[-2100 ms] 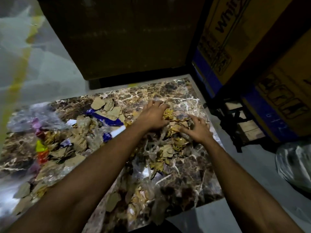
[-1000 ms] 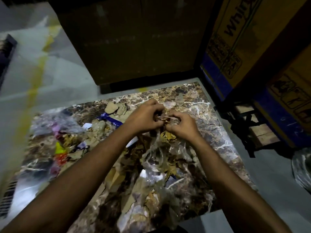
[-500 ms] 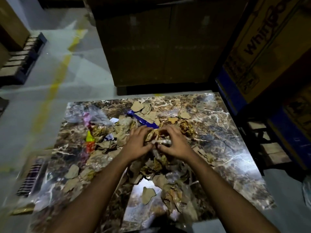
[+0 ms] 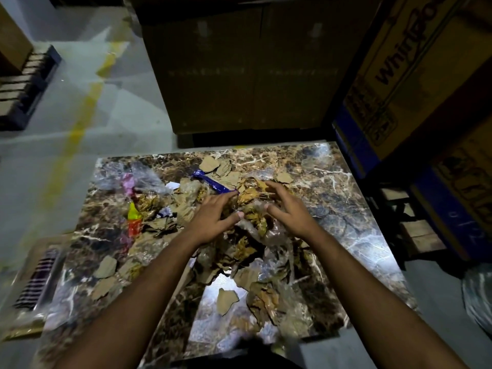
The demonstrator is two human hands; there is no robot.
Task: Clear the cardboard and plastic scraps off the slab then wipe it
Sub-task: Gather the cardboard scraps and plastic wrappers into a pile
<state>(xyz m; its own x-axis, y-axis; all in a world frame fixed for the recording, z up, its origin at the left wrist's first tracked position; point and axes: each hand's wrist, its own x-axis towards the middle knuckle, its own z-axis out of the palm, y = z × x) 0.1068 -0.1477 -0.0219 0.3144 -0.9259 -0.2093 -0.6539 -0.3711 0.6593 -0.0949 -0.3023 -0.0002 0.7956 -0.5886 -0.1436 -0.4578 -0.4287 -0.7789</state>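
A brown marble slab (image 4: 346, 198) lies on the floor, strewn with torn cardboard scraps (image 4: 226, 300) and crumpled clear plastic (image 4: 269, 235). My left hand (image 4: 213, 219) and my right hand (image 4: 290, 211) hover side by side over the heap in the slab's middle, fingers spread and loosely bent, palms facing each other. Neither hand grips anything that I can see. A blue wrapper strip (image 4: 213, 183) lies just beyond my left fingertips. More cardboard pieces (image 4: 106, 267) sit near the slab's left edge.
A clear bag with pink, yellow and red wrappers (image 4: 131, 209) lies on the slab's left. Large cardboard boxes (image 4: 247, 73) stand behind, printed boxes (image 4: 415, 65) at the right, a wooden pallet (image 4: 415, 233) below them. A striped item (image 4: 40, 278) rests on the floor at left.
My hands were pinched together on scraps in the middle; now they have parted and spread open over the heap. The camera has tilted and drawn back, showing more floor.
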